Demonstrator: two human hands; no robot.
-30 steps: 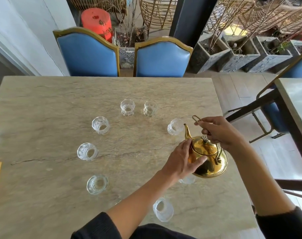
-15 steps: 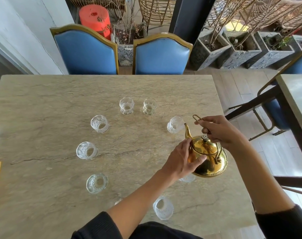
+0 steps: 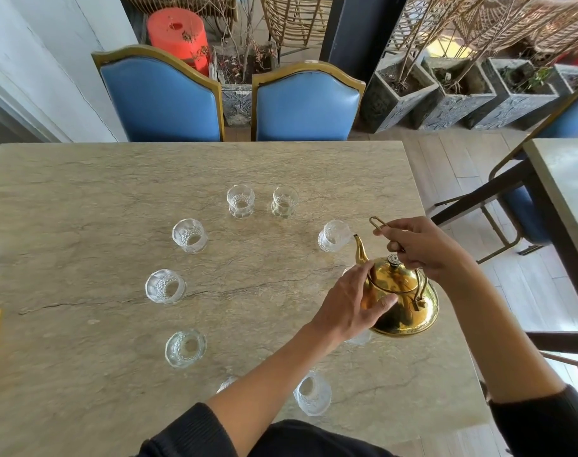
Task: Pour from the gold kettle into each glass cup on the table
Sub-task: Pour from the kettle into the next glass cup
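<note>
The gold kettle (image 3: 401, 296) is hanging above the right part of the tabletop (image 3: 83, 199), and its thin spout (image 3: 359, 250) is pointing up and away from the person, toward the glass cup (image 3: 333, 235) that is standing just beyond it. The right hand (image 3: 422, 247) is gripping the wire handle (image 3: 378, 222) from above, with the fingers closed around it. The left hand (image 3: 350, 303) is lying against the near side of the kettle body, fingers together at the base of the spout and the thumb pressing near the lid (image 3: 393, 278). Whether water is coming out is not possible to see. Another cup (image 3: 358, 338) is partly hidden under the kettle. More glass cups are standing in a ring on the tabletop: two at the far side (image 3: 241, 201) (image 3: 284, 202), three at the left (image 3: 189, 235) (image 3: 165, 285) (image 3: 185, 348), and one near the person (image 3: 312, 394). Two blue chairs (image 3: 305, 107) are standing behind the tabletop.
</note>
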